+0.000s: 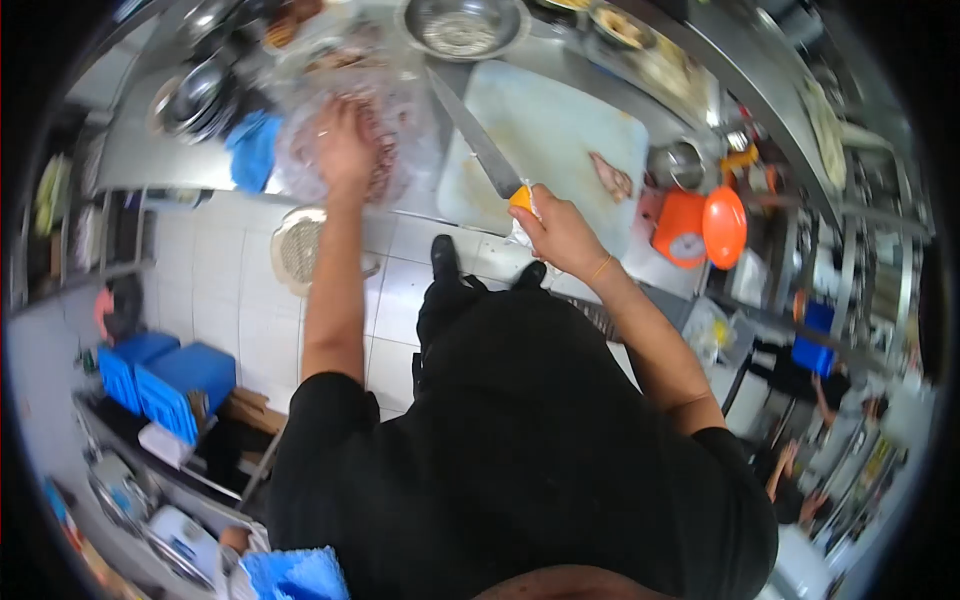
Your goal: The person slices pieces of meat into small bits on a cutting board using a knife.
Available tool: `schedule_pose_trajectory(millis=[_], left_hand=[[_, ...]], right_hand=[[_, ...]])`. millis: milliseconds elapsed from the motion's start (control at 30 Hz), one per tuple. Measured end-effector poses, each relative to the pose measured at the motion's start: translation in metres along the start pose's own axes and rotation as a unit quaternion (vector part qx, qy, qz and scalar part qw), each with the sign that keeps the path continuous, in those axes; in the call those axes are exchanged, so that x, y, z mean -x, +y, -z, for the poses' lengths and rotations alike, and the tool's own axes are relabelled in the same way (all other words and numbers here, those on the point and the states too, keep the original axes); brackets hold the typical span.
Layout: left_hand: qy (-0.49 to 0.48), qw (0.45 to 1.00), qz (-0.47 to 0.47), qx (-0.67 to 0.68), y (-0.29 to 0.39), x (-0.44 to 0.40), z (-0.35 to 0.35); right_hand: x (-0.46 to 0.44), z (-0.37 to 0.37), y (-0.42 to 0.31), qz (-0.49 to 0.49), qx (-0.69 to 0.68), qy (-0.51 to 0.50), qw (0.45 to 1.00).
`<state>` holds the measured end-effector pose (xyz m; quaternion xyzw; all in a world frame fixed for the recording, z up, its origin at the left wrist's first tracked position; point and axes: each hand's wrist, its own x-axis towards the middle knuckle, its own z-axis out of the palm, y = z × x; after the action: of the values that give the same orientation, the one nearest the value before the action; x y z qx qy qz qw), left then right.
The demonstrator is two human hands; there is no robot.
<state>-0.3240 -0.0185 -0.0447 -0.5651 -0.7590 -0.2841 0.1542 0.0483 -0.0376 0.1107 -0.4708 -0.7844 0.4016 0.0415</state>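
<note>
My right hand [566, 236] is wrapped round the orange handle of a large kitchen knife [476, 137]. Its long blade points away from me, over the left part of a white cutting board [560, 110]. On the board's right side lies a small piece of raw meat [611, 177]. My left hand [347, 145] reaches into a clear plastic bag [296, 150] and rests on chopped raw meat [383, 165]. Its fingers look stretched out over the meat, though their tips are blurred.
Behind the board stands a metal bowl [463, 28]. A blue cloth [253, 150] and stacked metal bowls [200, 95] are at the left. An orange scale [680, 228] sits to the right. Blue bins [190, 375] stand behind me at left; other people are at the far right.
</note>
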Motion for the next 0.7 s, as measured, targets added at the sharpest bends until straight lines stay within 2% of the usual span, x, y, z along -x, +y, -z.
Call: schedule_pose_trajectory(millis=[133,167,200,267,400,567,667,700], left_hand=[[-0.023,0.998,-0.046,-0.038,-0.015,-0.012,0.002],[-0.016,0.998,-0.045,-0.032,-0.017,-0.014,0.001],[-0.008,0.999,-0.044,-0.029,-0.019,-0.016,0.0],[0.014,0.999,-0.04,-0.002,-0.006,-0.019,0.003],[0.044,0.996,-0.011,0.076,0.038,-0.023,0.035],[0.054,0.996,0.041,0.058,0.102,-0.016,0.054],[0.041,0.987,-0.052,0.144,0.166,-0.005,0.039],[-0.002,0.981,-0.092,0.171,0.202,-0.001,0.037]], right_hand=[[0.047,0.018,0.043,-0.061,0.008,0.063,0.996],[0.057,0.025,0.049,-0.119,-0.034,0.059,0.991],[0.068,0.026,0.064,-0.126,-0.01,0.097,0.987],[0.088,0.026,0.102,-0.137,0.035,0.167,0.976],[0.127,0.04,0.162,-0.226,0.056,0.224,0.946],[0.164,0.057,0.21,-0.214,0.074,0.229,0.947],[0.175,0.051,0.238,-0.182,0.029,0.224,0.957],[0.176,0.049,0.245,-0.176,0.026,0.213,0.961]])
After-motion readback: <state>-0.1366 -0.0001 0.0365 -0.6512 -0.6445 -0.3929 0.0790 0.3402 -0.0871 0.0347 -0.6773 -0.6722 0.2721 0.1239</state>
